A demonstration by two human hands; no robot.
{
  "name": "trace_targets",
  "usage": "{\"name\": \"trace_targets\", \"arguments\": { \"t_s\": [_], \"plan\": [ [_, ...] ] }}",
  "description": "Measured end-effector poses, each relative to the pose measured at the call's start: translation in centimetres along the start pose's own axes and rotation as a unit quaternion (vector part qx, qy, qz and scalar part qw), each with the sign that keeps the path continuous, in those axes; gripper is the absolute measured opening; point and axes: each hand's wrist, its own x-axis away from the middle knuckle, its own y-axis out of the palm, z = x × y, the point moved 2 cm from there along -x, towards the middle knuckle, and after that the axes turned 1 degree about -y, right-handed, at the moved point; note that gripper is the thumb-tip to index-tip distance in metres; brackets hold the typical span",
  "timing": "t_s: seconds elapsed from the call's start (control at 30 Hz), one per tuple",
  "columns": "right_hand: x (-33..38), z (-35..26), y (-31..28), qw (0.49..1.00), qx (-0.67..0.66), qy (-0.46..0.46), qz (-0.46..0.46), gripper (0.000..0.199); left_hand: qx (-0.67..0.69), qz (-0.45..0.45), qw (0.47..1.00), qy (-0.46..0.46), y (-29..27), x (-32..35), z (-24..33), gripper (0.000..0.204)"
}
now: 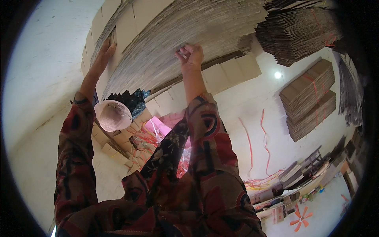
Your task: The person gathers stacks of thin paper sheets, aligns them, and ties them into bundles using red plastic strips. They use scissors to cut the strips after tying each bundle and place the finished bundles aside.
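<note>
I see the card stack (173, 43) at 12 o'clock from both hands, long axis running 7 to 1. L hand (103, 55) lies flat and open on its 9 o'clock end; R hand (191, 55), nearer mid-stack, fingers curled onto the sheet edges.

The stack of flattened cardboard sheets (177, 43) is brown and thick, its many thin layered edges showing as fine grey-brown lines that fan out slantwise from lower left to upper right. It fills the upper middle of the view, with plain tan flaps sticking out along its upper left and lower right sides. The left hand (100, 59) lies flat and open against the flaps at the left end, and the right hand (191, 55) grips the layered edges near the middle, fingers curled onto them.
</note>
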Motion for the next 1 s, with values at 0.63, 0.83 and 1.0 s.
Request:
{"name": "trace_targets", "arguments": {
  "t_s": [0.63, 0.83, 1.0],
  "plan": [
    [2.0, -1.3, -0.4, 0.995, 0.07, -0.076, -0.005, 0.035, 0.009, -0.042, 0.999, -0.012, -0.8, -0.5, -1.1, 0.069],
    [2.2, -1.3, 0.1, 0.998, -0.035, -0.05, -0.02, 0.027, 0.019, -0.036, 0.999, -0.029, -0.6, 0.4, 0.5, 0.074],
    [1.9, -1.7, 0.2, 0.992, -0.102, -0.068, -0.03, 0.016, 0.021, -0.028, 0.998, -0.043, -0.8, 0.2, -0.7, 0.079]
  ]
}}
